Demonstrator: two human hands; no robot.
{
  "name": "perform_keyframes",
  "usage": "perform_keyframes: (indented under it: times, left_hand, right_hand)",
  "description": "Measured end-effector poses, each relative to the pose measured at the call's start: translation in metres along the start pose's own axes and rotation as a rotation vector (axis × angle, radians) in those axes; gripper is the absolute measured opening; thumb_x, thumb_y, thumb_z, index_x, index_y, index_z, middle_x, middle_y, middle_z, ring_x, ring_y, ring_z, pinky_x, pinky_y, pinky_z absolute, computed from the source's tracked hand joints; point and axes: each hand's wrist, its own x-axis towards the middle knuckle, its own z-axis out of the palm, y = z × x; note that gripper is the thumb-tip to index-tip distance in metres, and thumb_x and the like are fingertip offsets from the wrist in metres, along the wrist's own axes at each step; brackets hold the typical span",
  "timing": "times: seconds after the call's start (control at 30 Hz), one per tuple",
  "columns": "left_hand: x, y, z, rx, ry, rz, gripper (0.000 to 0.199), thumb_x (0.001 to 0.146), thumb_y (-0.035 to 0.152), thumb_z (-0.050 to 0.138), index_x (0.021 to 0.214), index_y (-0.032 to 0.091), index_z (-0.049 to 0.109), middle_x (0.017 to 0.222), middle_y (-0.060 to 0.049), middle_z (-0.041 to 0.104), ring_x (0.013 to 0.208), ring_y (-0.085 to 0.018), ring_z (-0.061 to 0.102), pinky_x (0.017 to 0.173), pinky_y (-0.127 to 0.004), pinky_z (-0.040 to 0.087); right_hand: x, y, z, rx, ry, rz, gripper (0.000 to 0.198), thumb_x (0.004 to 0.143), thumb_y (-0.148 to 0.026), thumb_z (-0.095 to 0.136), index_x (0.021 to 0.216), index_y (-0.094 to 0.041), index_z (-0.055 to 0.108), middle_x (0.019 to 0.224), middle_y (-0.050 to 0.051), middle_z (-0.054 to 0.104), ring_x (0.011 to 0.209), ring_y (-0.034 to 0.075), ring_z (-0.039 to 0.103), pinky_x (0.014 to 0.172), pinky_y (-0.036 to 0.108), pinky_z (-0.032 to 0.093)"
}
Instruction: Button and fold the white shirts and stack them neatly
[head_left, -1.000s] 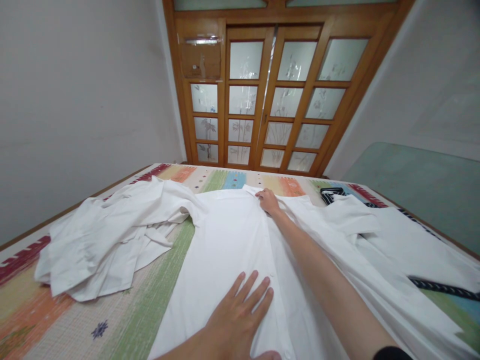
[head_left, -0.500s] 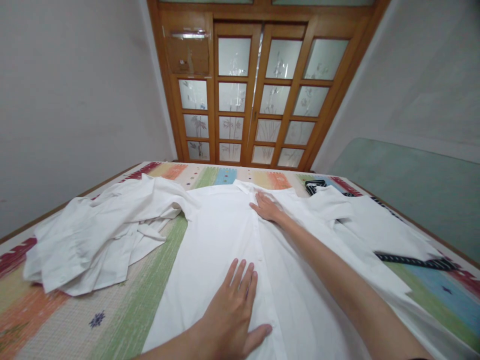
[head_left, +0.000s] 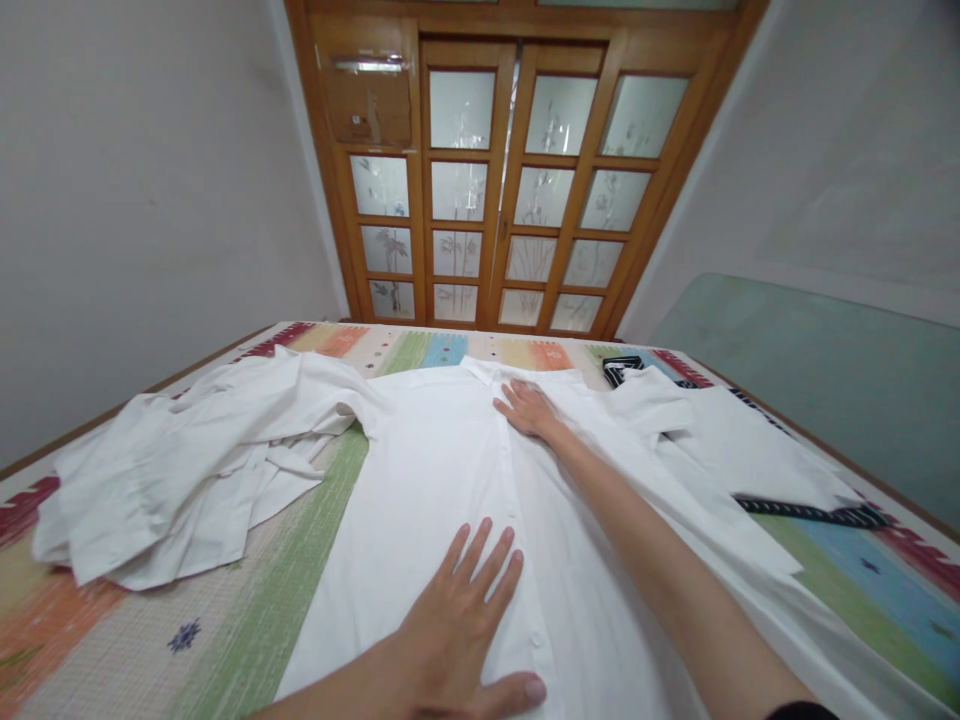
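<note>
A white button-up shirt (head_left: 427, 460) lies spread front side up, its collar at the far end and its button strip running toward me. My left hand (head_left: 465, 620) rests flat on the shirt's lower front, beside the buttons, fingers spread. Farther off, my right hand (head_left: 527, 408) lies on the shirt just below the collar, palm down with its fingers stretched out. Neither hand grips the cloth. The right forearm covers part of the shirt's right half.
A crumpled white garment (head_left: 180, 460) lies at the left. At the right are another white garment (head_left: 750, 440) and a black-and-white patterned cloth (head_left: 814, 512). Everything sits on a striped colourful cover (head_left: 300, 560). Beyond stand wooden glass-paned doors (head_left: 499, 200), with walls on both sides.
My left hand's fingers have spread a little wider on the shirt. My right hand has stayed near the collar. The whole view has shifted slightly.
</note>
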Motion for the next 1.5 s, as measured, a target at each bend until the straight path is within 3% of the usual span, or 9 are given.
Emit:
perform_keyframes:
  times: [0.23,0.47,0.63,0.83,0.97,1.1,1.3,1.4,1.5]
  left_hand:
    - [0.004,-0.024,-0.010,-0.056,0.001,0.049,0.071,0.096,0.058,0.035,0.155,0.026,0.015,0.160,-0.006,0.022,0.147,-0.025,0.020,0.119,-0.045,0.025]
    - [0.014,-0.086,-0.009,0.120,0.137,-0.439,0.066,0.099,0.055,0.024,0.151,0.017,0.031,0.159,-0.008,0.025,0.148,-0.026,0.018,0.120,-0.048,0.020]
    - [0.010,-0.125,-0.016,0.243,0.191,-0.607,0.070,0.096,0.062,0.025,0.150,0.020,0.035,0.158,-0.007,0.029,0.147,-0.027,0.020,0.119,-0.048,0.020]
    - [0.012,-0.131,-0.016,0.289,0.175,-0.686,0.078,0.094,0.065,0.026,0.150,0.012,0.033,0.159,-0.015,0.023,0.148,-0.030,0.016,0.120,-0.046,0.017]
    - [0.013,-0.131,-0.014,0.291,0.175,-0.682,0.077,0.094,0.064,0.024,0.151,0.013,0.032,0.159,-0.014,0.024,0.148,-0.029,0.015,0.120,-0.046,0.015]
    - [0.013,-0.135,-0.012,0.303,0.212,-0.677,0.070,0.097,0.060,0.020,0.149,0.017,0.037,0.158,-0.011,0.028,0.148,-0.029,0.019,0.119,-0.047,0.018]
    - [0.011,-0.143,-0.016,0.333,0.213,-0.672,0.058,0.100,0.045,0.021,0.148,0.018,0.040,0.156,-0.012,0.034,0.146,-0.031,0.025,0.116,-0.048,0.025]
    - [0.009,-0.146,-0.020,0.327,0.215,-0.657,0.057,0.099,0.043,0.025,0.147,0.016,0.041,0.155,-0.013,0.034,0.145,-0.030,0.026,0.116,-0.048,0.025]
    - [0.008,-0.147,-0.022,0.316,0.215,-0.658,0.057,0.098,0.045,0.028,0.146,0.017,0.042,0.155,-0.013,0.035,0.145,-0.029,0.027,0.116,-0.048,0.025]
  right_hand:
    - [0.002,-0.005,-0.004,-0.029,-0.025,0.033,0.069,0.099,-0.060,0.023,0.154,-0.019,0.026,0.162,0.012,0.016,0.149,0.025,0.013,0.119,0.042,0.009]
    - [-0.002,-0.010,-0.007,-0.087,-0.060,0.046,0.067,0.100,-0.058,0.017,0.155,-0.021,0.020,0.162,0.012,0.014,0.149,0.026,0.011,0.118,0.044,0.010]
    - [-0.002,-0.009,-0.007,-0.066,-0.054,0.036,0.068,0.099,-0.059,0.016,0.155,-0.021,0.022,0.162,0.012,0.015,0.149,0.026,0.012,0.117,0.045,0.012]
    - [-0.007,-0.014,-0.009,-0.096,-0.007,0.036,0.067,0.099,-0.059,0.019,0.152,-0.019,0.029,0.160,0.014,0.021,0.148,0.030,0.016,0.115,0.050,0.016]
    - [-0.017,-0.032,-0.016,-0.135,0.078,0.073,0.061,0.099,-0.045,0.029,0.150,-0.010,0.030,0.160,0.019,0.015,0.147,0.036,0.017,0.114,0.054,0.021]
    - [-0.039,-0.065,-0.014,-0.045,0.144,-0.143,0.057,0.097,-0.030,0.039,0.148,-0.005,0.033,0.160,0.020,0.018,0.148,0.032,0.016,0.117,0.047,0.021]
    - [-0.130,-0.102,0.010,0.098,0.016,-0.711,0.067,0.098,-0.052,0.038,0.148,-0.008,0.035,0.155,0.018,0.032,0.146,0.029,0.022,0.118,0.047,0.023]
    - [-0.180,-0.092,0.013,0.081,0.111,-0.741,0.069,0.097,-0.054,0.038,0.150,-0.009,0.032,0.156,0.016,0.031,0.148,0.030,0.015,0.119,0.049,0.022]
    - [-0.212,-0.068,0.008,0.095,0.135,-0.711,0.071,0.095,-0.054,0.045,0.150,-0.011,0.033,0.154,0.016,0.035,0.146,0.029,0.023,0.117,0.049,0.026]
